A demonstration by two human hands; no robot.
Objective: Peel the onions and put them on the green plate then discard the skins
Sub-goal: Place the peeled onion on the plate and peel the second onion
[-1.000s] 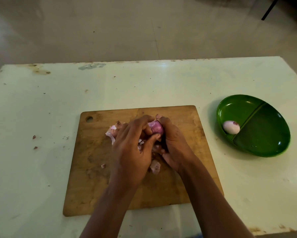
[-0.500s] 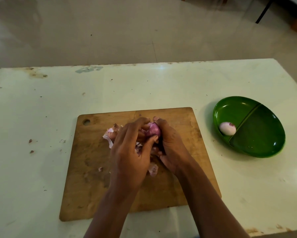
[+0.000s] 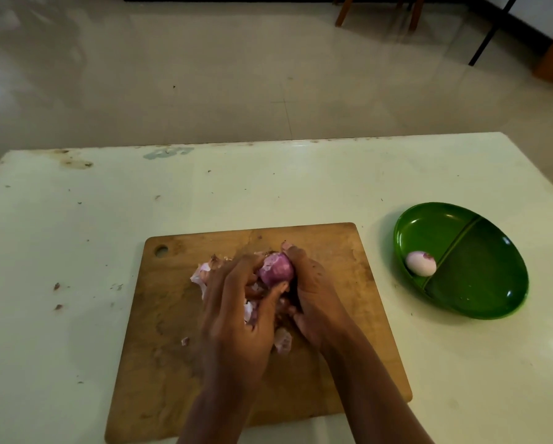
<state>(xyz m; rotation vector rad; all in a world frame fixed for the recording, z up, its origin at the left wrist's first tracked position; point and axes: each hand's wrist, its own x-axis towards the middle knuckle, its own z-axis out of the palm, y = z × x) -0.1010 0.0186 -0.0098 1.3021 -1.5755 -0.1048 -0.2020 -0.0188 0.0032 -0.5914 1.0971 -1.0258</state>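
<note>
A purple onion [image 3: 275, 270] sits between both my hands over the wooden cutting board [image 3: 172, 347]. My left hand [image 3: 236, 315] curls round its left side with the thumb under it. My right hand [image 3: 313, 299] grips it from the right. Loose pinkish skins [image 3: 201, 274] lie on the board beside and under my hands, partly hidden. One pale peeled onion [image 3: 421, 263] rests in the left compartment of the green divided plate [image 3: 480, 283] at the right.
The board lies on a white table [image 3: 76, 251] with small skin flecks [image 3: 56, 286] at the left. Chair legs [image 3: 342, 11] and a dark stand [image 3: 489, 33] are on the tiled floor beyond the table's far edge.
Both hands stay on the purple onion, turning it slightly so more of its surface shows. The camera has tilted up, showing more floor.
</note>
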